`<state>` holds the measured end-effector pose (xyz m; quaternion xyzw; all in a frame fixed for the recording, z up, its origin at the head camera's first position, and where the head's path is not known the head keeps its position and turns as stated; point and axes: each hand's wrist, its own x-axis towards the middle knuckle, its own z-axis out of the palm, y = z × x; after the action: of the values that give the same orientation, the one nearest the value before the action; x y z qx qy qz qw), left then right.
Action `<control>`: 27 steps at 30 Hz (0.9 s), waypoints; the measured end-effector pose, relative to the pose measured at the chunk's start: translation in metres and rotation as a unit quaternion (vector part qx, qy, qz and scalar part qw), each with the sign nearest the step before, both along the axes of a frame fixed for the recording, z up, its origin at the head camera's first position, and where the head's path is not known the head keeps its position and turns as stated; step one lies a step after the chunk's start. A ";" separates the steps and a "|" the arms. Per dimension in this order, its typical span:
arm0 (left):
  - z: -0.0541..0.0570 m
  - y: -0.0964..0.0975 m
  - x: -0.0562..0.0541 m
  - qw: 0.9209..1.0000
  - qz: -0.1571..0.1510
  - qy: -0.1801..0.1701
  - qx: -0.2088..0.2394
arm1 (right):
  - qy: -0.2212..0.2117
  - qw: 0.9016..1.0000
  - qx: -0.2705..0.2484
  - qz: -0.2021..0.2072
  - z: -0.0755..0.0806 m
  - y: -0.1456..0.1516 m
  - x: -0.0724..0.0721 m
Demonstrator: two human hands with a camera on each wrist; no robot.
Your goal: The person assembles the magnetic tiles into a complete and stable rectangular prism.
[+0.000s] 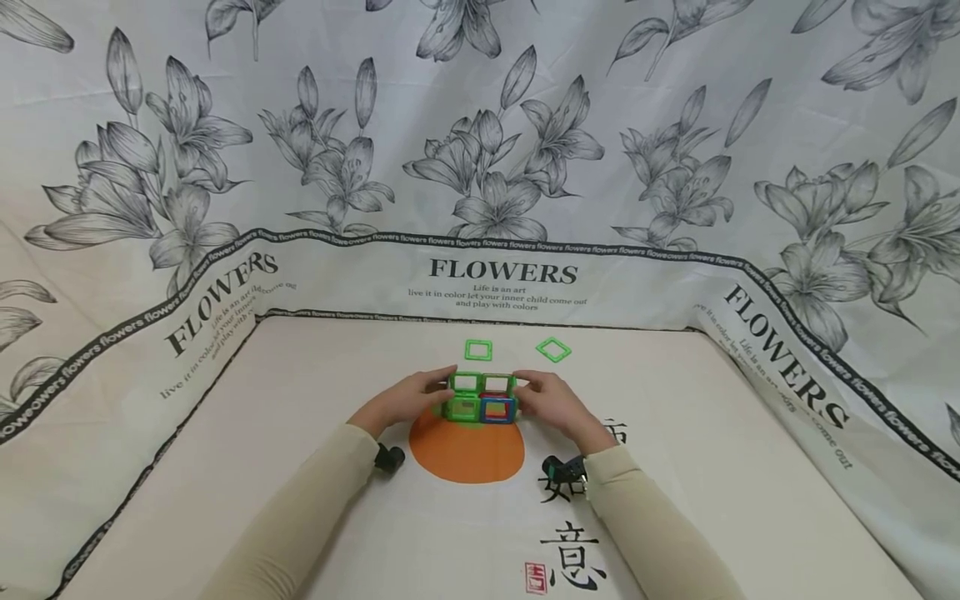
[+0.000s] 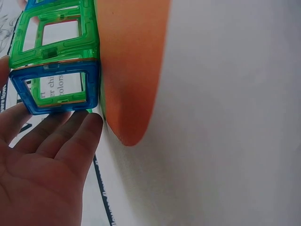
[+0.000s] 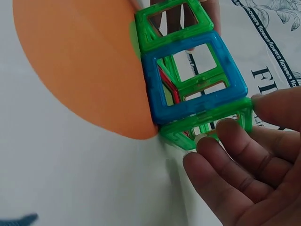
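Between my two hands stands a two-cube-wide box of magnetic tiles, mostly see-through green frames. Its front carries a blue square tile on the right, with a red edge visible behind it. At the left end, a blue tile faces my left hand, whose thumb and fingers hold that end. My right hand grips the opposite end, thumb at the upper edge and bent fingers against the green end tile. The box's far side is mostly hidden.
Two loose green square tiles lie beyond the box, one straight and one turned like a diamond. An orange printed circle and black characters mark the white tablecloth. Flower-printed cloth walls the back and sides.
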<state>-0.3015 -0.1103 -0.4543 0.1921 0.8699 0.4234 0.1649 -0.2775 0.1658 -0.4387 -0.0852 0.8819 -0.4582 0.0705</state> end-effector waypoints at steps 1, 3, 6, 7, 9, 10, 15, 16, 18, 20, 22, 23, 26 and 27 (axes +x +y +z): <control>0.000 0.000 0.000 1.000 0.000 0.000 0.001 | 0.001 1.000 0.005 0.001 0.001 0.001 0.000; 0.000 0.000 0.001 1.000 -0.001 0.000 0.003 | 0.002 1.000 0.013 0.006 0.002 0.002 -0.001; 0.000 0.000 0.001 1.000 -0.003 0.001 0.004 | 0.003 1.000 0.024 0.011 0.004 0.004 -0.003; 0.000 0.000 0.001 1.000 -0.003 0.001 0.005 | 0.002 1.000 0.026 0.012 0.005 0.004 -0.004; 0.000 -0.001 0.001 1.000 -0.004 0.000 0.005 | 0.004 0.999 0.033 0.013 0.005 0.006 -0.006; 0.000 -0.001 0.000 1.000 -0.005 0.001 0.005 | 0.007 0.999 0.036 0.014 0.006 0.007 -0.008; 0.001 -0.002 -0.001 1.000 -0.002 0.003 -0.001 | 0.030 0.997 0.070 0.008 0.010 0.011 -0.017; 0.001 -0.002 -0.001 1.000 -0.001 0.004 -0.002 | 0.036 0.996 0.079 0.004 0.011 0.011 -0.019; 0.001 -0.002 0.000 1.000 0.001 0.006 -0.007 | 0.049 0.993 0.105 -0.003 0.011 0.012 -0.023; 0.000 -0.002 -0.001 1.000 0.001 0.007 -0.010 | 0.062 0.989 0.133 -0.011 0.009 0.013 -0.027; 0.000 -0.001 -0.001 1.000 -0.001 0.007 -0.013 | 0.075 0.984 0.160 -0.015 0.007 0.015 -0.030; 0.000 -0.001 -0.001 1.000 -0.002 0.008 -0.014 | 0.079 0.981 0.174 -0.017 0.005 0.016 -0.032; -0.001 -0.002 -0.002 1.000 -0.004 0.009 -0.015 | 0.086 0.973 0.212 -0.020 0.001 0.021 -0.038; -0.002 -0.002 -0.002 1.000 -0.005 0.009 -0.014 | 0.088 0.971 0.222 -0.019 0.000 0.022 -0.041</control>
<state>-0.3035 -0.1121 -0.4560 0.1975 0.8763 0.4085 0.1620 -0.3185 0.1878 -0.4389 -0.0900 0.9659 -0.2429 0.0013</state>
